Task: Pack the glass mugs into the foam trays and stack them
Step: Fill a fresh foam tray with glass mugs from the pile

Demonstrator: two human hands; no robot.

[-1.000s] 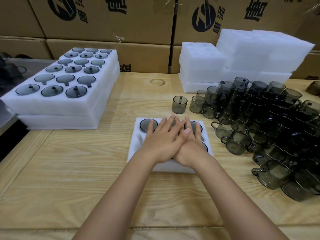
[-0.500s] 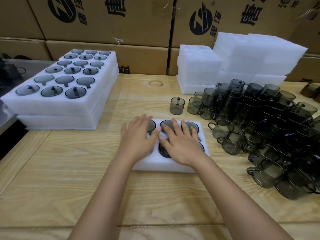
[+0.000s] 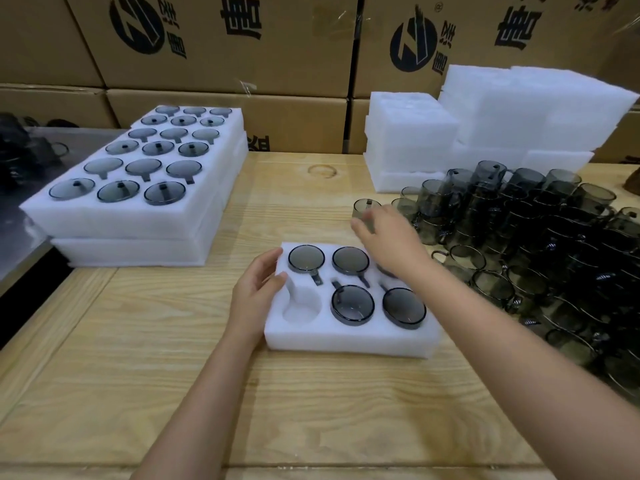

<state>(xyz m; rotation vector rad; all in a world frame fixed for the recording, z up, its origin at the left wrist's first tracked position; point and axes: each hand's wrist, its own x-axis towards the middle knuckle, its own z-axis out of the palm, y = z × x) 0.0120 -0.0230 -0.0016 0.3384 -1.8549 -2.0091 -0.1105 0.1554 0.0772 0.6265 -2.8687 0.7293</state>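
Glass mugs [image 3: 352, 303] in foam tray [image 3: 346, 337] — left fingers [image 3: 268, 261] grip it; right fingers [image 3: 360, 227] blurred, grip unclear; carton print [image 3: 239, 15] inverted.

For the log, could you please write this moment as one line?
left hand holds tray | right hand at lone mug | one pocket empty

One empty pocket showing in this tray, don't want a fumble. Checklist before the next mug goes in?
1. Front left pocket of the tray free: ok.
2. Left hand gripping the tray's left edge: ok.
3. Right hand holding the lone mug: cannot tell, blurred.
4. Back right pocket filled: cannot tell, the arm covers it.
5. Four seated mugs sunk into the foam: ok.
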